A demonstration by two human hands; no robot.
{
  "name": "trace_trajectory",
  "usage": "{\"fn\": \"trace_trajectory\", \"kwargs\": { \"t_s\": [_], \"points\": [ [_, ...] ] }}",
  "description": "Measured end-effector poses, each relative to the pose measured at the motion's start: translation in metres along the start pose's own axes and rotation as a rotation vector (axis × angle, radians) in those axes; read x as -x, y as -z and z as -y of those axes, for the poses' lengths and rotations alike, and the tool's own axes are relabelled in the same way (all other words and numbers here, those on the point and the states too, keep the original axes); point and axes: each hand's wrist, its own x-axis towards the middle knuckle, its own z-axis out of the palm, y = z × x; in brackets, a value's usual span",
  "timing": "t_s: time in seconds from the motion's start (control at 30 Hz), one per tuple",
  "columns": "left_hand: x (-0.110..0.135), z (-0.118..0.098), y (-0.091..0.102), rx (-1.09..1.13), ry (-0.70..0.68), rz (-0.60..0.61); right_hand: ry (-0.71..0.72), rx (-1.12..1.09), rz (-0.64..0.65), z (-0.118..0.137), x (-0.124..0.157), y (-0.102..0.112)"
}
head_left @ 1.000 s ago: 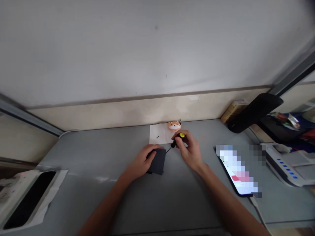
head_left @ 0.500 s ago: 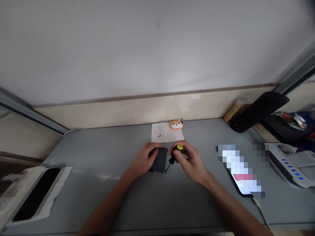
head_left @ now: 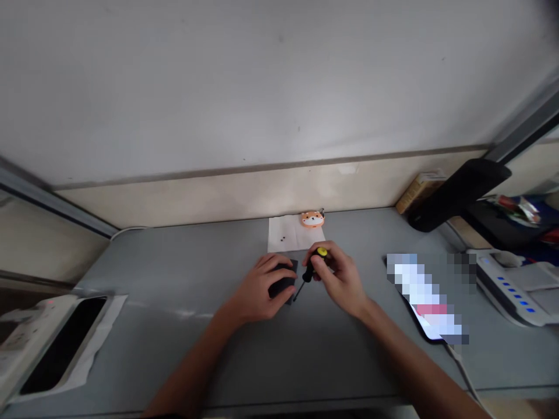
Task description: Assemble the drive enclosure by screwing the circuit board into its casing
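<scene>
A small screwdriver [head_left: 309, 271] with a black handle and yellow cap sits closed in the fingers of the right hand [head_left: 338, 276], its thin shaft slanting down and to the left. Its tip ends just beside the right edge of a flat black case [head_left: 293, 267], though whether it touches the case cannot be told from this view. The left hand [head_left: 259, 288] is cupped over the top of the case, fingers curled down, pinning it to the grey desk [head_left: 174, 273] and hiding most of it. Just beyond the case lies a sheet of white paper [head_left: 275, 233] carrying two tiny black screws [head_left: 283, 238], with an orange dog-face charm [head_left: 312, 219] on its far edge. To the right of the case is a phone [head_left: 425, 297], its screen pixelated, and further right a white device with blue lights [head_left: 510, 291]. A white power strip [head_left: 43, 343] sits far to the left. The slim shaft could slip off the case if pressed at a slant, and a knock to the loose paper could scatter the screws, which would be hard to spot against the dark surfaces.
</scene>
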Motion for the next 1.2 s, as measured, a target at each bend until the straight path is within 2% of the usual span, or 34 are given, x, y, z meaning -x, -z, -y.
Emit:
{"fn": "trace_trajectory", "kwargs": {
  "t_s": [0.13,0.23,0.37,0.43,0.63,0.73,1.0,1.2],
  "points": [
    [0.0,0.001,-0.001,-0.023,-0.018,-0.024,0.029,0.034,0.021,0.0,0.0,-0.002],
    [-0.001,0.0,-0.002,-0.033,-0.016,-0.03,0.016,-0.01,-0.05,0.005,-0.004,0.004],
    [0.0,-0.002,-0.003,-0.036,-0.019,0.033,0.008,-0.074,-0.157,0.007,-0.012,0.013],
    [0.0,-0.001,-0.003,-0.043,-0.015,0.048,-0.004,-0.108,-0.17,0.004,-0.013,0.013],
    [0.001,0.002,-0.001,-0.034,0.015,0.08,-0.02,-0.056,-0.02,-0.002,-0.003,-0.004],
    [0.001,0.001,0.001,-0.021,0.029,0.087,-0.007,0.001,-0.001,0.0,0.001,-0.008],
    [0.005,-0.002,-0.003,-0.043,0.029,0.122,-0.004,-0.075,-0.156,0.003,-0.008,0.005],
    [0.003,0.0,-0.012,-0.062,-0.009,0.072,-0.015,-0.132,-0.231,0.006,-0.012,0.009]
  ]
}}
